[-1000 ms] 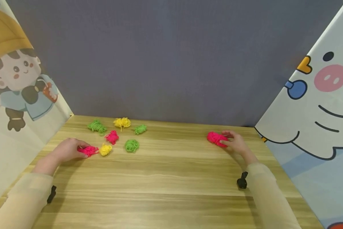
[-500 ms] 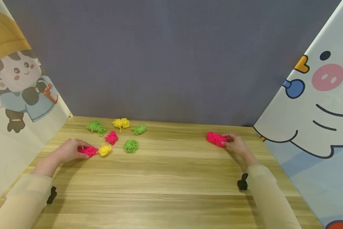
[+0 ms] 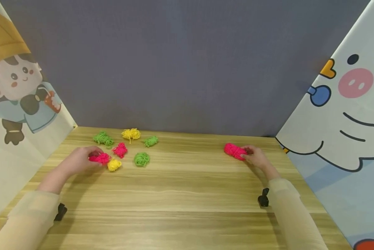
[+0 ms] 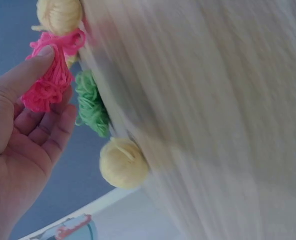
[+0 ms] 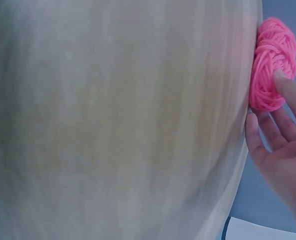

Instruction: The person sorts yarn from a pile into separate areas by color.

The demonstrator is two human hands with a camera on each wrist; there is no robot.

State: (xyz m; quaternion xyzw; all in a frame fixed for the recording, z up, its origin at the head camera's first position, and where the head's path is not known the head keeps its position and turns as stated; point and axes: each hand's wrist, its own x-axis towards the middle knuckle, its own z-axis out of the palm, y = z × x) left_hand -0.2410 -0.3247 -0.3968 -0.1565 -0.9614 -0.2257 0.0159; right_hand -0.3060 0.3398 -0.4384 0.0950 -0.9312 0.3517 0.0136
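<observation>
On the left of the wooden table my left hand point(image 3: 80, 161) pinches a small pink yarn bundle point(image 4: 50, 75) between thumb and fingers. In the head view a yellow yarn ball point(image 3: 114, 165) sits right beside that bundle. Another pink bundle point(image 3: 120, 150) lies just behind. Over on the right, my right hand point(image 3: 257, 157) grips the near end of a larger pink yarn skein point(image 3: 233, 151), thumb on its side, as the right wrist view shows. A yellow ball point(image 4: 122, 163) in the left wrist view appears hidden behind my hand in the head view.
Green yarn bundles point(image 3: 103, 139) point(image 3: 150, 141) and a yellow one point(image 3: 131, 134) lie near the back edge. A green ball point(image 3: 141, 159) is nearer the middle. A grey panel point(image 3: 180, 69) stands behind the table point(image 3: 174, 194), with printed panels at both sides.
My left hand has raised the small pink bundle slightly and shifted it right and away from me. My right hand stays at the larger skein, almost still.
</observation>
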